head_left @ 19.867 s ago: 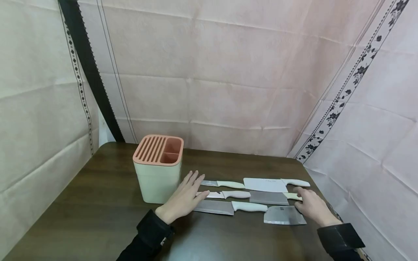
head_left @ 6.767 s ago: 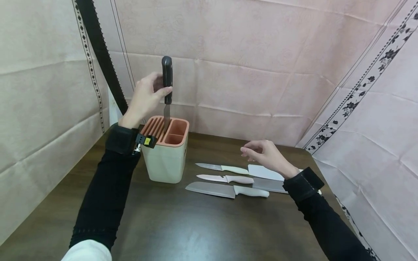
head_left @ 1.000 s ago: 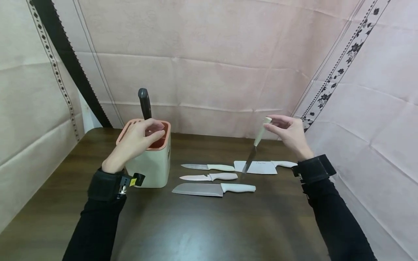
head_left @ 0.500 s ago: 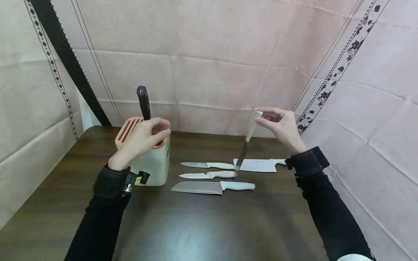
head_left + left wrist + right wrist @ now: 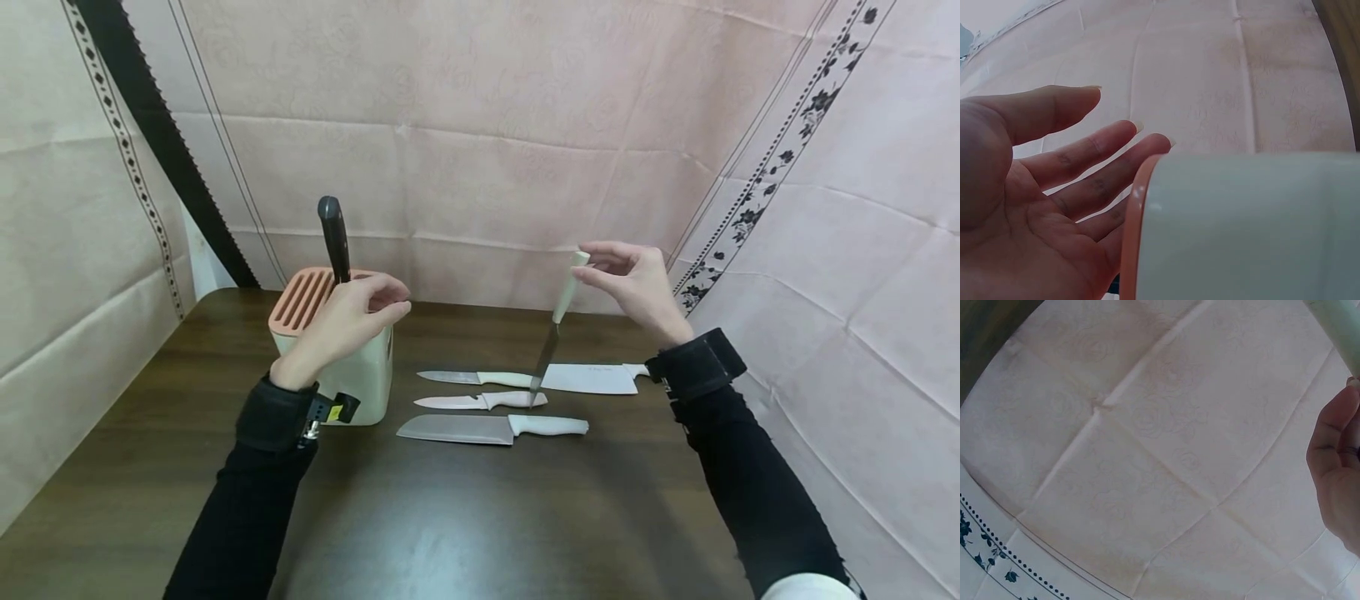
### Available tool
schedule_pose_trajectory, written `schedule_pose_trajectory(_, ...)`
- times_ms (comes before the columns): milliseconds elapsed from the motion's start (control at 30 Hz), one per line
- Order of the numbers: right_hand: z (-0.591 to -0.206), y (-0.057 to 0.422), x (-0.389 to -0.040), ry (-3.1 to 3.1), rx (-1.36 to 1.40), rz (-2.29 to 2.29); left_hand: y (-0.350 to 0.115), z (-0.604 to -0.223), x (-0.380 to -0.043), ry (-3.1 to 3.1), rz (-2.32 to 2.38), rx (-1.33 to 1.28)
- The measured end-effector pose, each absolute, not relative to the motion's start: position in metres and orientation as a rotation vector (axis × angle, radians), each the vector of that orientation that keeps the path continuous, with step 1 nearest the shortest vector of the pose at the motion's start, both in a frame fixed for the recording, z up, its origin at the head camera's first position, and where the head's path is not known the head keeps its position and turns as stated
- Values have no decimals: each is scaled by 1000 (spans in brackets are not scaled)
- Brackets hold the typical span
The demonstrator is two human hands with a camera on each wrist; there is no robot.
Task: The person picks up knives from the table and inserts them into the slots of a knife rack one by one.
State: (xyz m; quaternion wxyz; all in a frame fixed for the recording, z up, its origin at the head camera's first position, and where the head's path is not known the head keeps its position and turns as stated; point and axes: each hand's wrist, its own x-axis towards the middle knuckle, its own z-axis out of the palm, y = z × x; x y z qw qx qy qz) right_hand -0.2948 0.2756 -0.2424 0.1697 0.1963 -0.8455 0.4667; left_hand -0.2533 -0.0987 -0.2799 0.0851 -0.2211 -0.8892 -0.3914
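In the head view, my right hand (image 5: 628,283) pinches the pale green handle of a kitchen knife (image 5: 567,292) near its butt end. Its blade hangs down, seen nearly edge-on, overlapping the lying knives. A piece of the green handle (image 5: 1340,334) shows at the fingertips in the right wrist view. My left hand (image 5: 347,325) hovers over the front right of the knife block (image 5: 358,387), fingers loosely extended and holding nothing. In the left wrist view its fingers pass beside the block's pink rim (image 5: 1137,219). A black-handled knife (image 5: 334,237) stands in the block.
On the table (image 5: 450,517) lie a white cleaver (image 5: 591,378), a green-handled paring knife (image 5: 506,378), a white-handled small knife (image 5: 480,402) and a broad santoku-style knife (image 5: 491,428). Pale cloth (image 5: 450,167) hangs behind and at both sides.
The black-handled knife has gone into the block, and the green-handled knife has left the table. Over the last second my right hand moved left with it; my left hand drifted right.
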Motion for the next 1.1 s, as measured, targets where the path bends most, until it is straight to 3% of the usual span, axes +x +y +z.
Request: schedule_pose_trajectory(1100, -230, 248, -290, -2463, 621, 1308, -66, -281, -254, -2681, -1139, -760)
